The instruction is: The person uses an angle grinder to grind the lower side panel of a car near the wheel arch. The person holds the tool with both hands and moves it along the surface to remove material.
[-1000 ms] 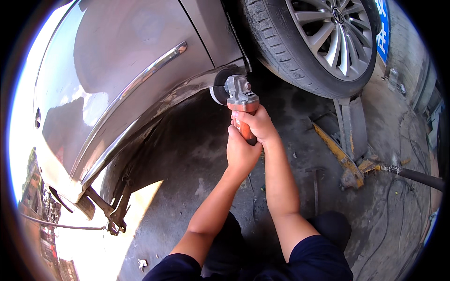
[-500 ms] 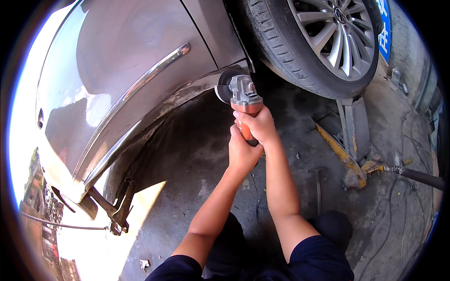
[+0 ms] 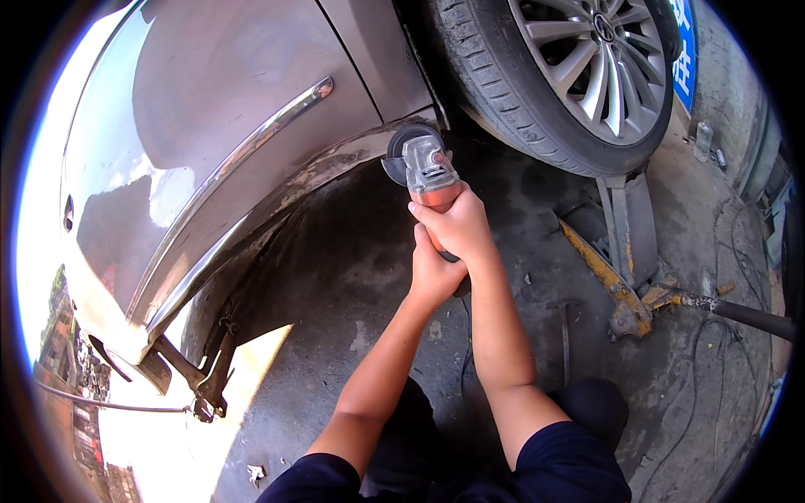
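Both my hands are wrapped round an orange angle grinder (image 3: 438,196) with a grey metal head. My right hand (image 3: 459,221) grips the body just behind the head. Lower down, my left hand (image 3: 435,270) closes on the rear of the body. The dark round disc (image 3: 412,138) and its guard are at the lower sill (image 3: 356,151) of a grey-brown car, near the front wheel arch. Whether the disc touches the metal I cannot tell. Worn, bare-looking patches show along the sill. A power cord hangs from the grinder's rear end.
A wheel (image 3: 579,75) with silver spokes stands to the upper right. Below it is a yellow and grey jack (image 3: 616,281) with a long dark handle (image 3: 750,318). Another jack (image 3: 210,377) supports the car at the left. Cables and a T-shaped metal bar (image 3: 566,339) lie on the concrete floor.
The grinder's head has turned a little, so more of the disc's face shows. The whole view has shifted slightly. Both hands keep their grip.
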Demonstrator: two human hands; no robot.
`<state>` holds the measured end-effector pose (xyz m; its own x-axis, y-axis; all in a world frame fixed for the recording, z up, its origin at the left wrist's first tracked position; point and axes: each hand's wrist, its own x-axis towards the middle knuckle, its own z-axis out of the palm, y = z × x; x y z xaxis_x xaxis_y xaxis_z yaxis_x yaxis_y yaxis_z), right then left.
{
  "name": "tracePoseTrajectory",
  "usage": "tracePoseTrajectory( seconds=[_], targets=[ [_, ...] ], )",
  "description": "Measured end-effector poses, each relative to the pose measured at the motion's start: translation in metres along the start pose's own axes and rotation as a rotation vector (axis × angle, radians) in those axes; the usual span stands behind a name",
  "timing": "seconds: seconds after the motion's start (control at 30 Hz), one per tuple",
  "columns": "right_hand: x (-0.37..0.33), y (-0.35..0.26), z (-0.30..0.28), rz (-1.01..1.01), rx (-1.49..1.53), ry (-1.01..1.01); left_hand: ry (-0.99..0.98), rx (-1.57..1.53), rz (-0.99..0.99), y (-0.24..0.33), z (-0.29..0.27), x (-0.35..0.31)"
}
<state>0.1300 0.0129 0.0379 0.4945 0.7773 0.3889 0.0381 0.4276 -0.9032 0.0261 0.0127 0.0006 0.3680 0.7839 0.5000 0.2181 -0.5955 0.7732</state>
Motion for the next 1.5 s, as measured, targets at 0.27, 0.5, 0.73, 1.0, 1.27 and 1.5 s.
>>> tracePoseTrajectory(
  seconds=[0.27, 0.5, 0.73, 1.0, 1.27, 1.5],
  targets=[
    [-0.001, -0.009, 0.002, -0.03, -0.03, 0.024, -0.048, -0.046, -0.055, 0.003, -0.006, 0.003],
    [-0.001, -0.001, 0.006, -0.031, 0.029, 0.008, -0.024, -0.025, -0.053, 0.005, -0.01, 0.001],
    [0.007, 0.021, 0.0, 0.098, 0.46, -0.23, 0.054, 0.222, -0.075, 0.02, -0.006, -0.005],
    [0.006, 0.015, 0.002, 0.097, 0.655, -0.246, 0.084, 0.391, -0.067, 0.025, -0.01, 0.001],
    [0.005, 0.008, -0.002, 0.099, 0.635, -0.248, 0.088, 0.365, -0.089, 0.029, -0.009, -0.001],
    [0.005, 0.007, 0.003, 0.079, 0.524, -0.244, 0.08, 0.254, -0.12, 0.026, -0.011, -0.005]
  ],
)
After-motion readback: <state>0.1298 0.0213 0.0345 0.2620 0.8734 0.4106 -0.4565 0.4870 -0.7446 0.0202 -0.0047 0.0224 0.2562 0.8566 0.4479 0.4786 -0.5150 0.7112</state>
